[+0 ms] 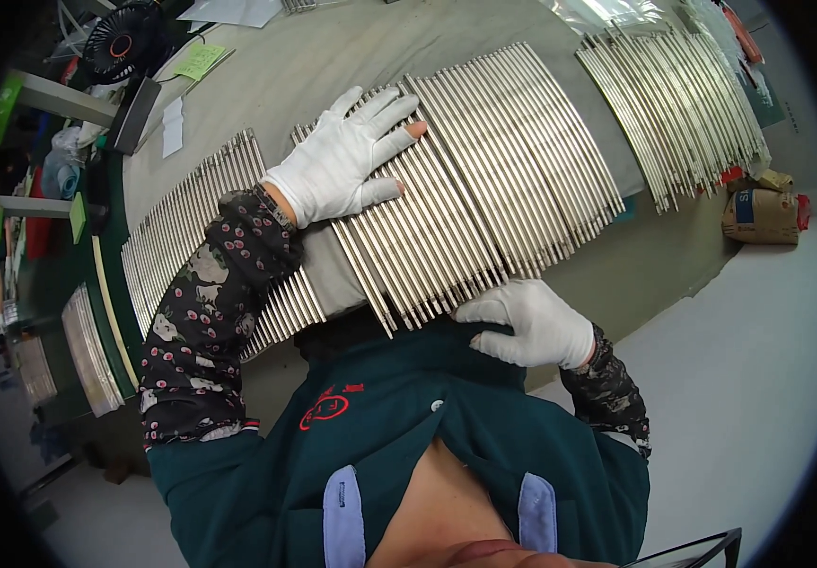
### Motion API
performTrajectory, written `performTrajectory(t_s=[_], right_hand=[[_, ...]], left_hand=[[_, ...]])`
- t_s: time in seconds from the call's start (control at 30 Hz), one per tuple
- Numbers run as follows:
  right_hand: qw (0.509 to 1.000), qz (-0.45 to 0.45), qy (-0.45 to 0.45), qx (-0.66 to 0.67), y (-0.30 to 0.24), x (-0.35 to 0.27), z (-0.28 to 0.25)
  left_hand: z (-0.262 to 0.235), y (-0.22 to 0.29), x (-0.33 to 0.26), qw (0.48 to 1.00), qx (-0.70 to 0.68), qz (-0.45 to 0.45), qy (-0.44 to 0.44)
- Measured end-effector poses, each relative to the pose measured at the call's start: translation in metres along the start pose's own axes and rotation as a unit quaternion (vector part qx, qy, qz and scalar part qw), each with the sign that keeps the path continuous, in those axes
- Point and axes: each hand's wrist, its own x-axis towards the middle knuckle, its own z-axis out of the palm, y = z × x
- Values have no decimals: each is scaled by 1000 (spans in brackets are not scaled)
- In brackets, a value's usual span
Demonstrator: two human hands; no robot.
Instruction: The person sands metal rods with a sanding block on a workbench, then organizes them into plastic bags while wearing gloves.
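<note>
The grey-green table [276,85] takes up most of what I see, with three rows of slim silvery metal rods laid on it; the single rods are packed too tightly to count.

The broadest row, the middle row [522,142], lies in front of the person, its near ends at the table's near edge. The left row [181,213] lies toward the left edge, partly covered by the left forearm, and the right row [678,114] lies toward the right edge. In all three, the rods sit side by side, long axes running from the far side to the near side, near ends slanting right.

Two dark flowered sleeves [219,312] cover the forearms. The left arm reaches across the left row, and the white-gloved left hand [342,156] lies palm down on the middle row, fingers spread apart, two bare fingertips showing. The right arm is bent close to the body; the right hand [531,327], also gloved, is at the middle row's near ends, thumb apart from the fingers, and I cannot tell whether it grips anything.

One black fan [122,43] stands by the far left corner, near one yellow-green note [201,62] and one white paper slip [173,127].
</note>
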Motion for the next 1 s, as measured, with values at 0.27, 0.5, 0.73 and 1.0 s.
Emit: performTrajectory(t_s=[0.27,0.5,0.73,1.0], right_hand=[[991,-114,63,-3,-31,21,-59],[928,32,310,-204,6,161,-132],[823,227,313,-417,40,296,-153],[821,154,351,-424,34,269,-181]], left_hand=[[-8,-2,-5,1000,-18,-15,8],[-6,9,0,997,-68,-27,5],[-3,20,-2,994,-90,-40,39],[-5,10,3,997,-63,-28,29]])
